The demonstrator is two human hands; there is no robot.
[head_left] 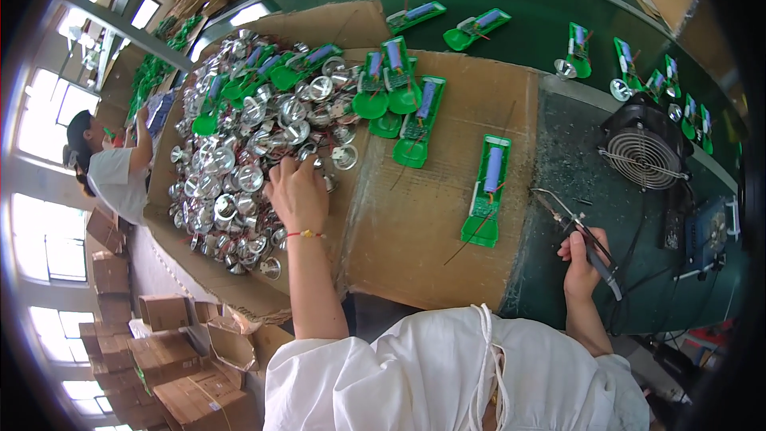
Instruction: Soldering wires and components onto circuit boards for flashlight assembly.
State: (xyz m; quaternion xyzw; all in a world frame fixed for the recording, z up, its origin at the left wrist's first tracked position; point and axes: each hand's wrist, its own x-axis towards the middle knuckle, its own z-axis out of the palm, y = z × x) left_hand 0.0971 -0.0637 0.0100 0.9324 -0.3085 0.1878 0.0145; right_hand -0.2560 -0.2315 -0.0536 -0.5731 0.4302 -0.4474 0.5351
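My left hand (pixel 298 195) reaches into a heap of silver lamp reflectors (pixel 225 161) with thin wires. Its fingers are bent down around a reflector at the heap's right side, the fingertips partly hidden. In my right hand (pixel 582 265) is a soldering iron (pixel 600 263), its tip pointing up and left, with a thin metal tube beside it. Left of the iron, a green plastic housing (pixel 479 227) lies on the cardboard sheet (pixel 415 247). It carries a blue cylindrical battery (pixel 494 169), a small circuit board and loose wires.
More green housings (pixel 420 124) lie by the heap; others line the green conveyor (pixel 535 0). A round-grilled fan (pixel 642 156) and a blue soldering station (pixel 706 231) stand at right. Cardboard boxes (pixel 163 351) are stacked at lower left. Another person (pixel 120 168) works at far left.
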